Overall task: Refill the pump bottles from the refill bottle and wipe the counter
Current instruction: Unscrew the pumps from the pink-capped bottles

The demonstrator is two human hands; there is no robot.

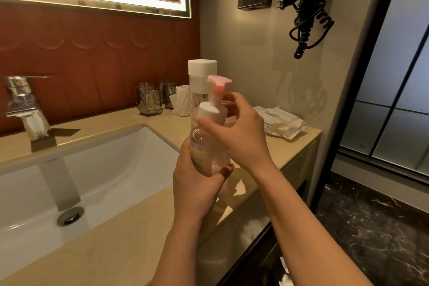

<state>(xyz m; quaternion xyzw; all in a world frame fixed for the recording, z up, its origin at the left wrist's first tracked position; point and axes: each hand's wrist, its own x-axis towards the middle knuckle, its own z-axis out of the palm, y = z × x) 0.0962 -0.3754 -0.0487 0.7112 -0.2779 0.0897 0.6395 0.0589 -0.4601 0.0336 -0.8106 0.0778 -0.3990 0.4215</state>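
The left hand (pixel 197 183) wraps the lower body of the pump bottle (pixel 205 151), held up over the counter (pixel 139 227) right of the sink (pixel 92 169). The right hand (pixel 239 132) curls round its white collar (pixel 210 109), probably to unscrew it, though its far fingers are hidden. 1 risk: a hard twist tilts the bottle and spills liquid, or knocks the refill bottle (pixel 201 72) just behind.
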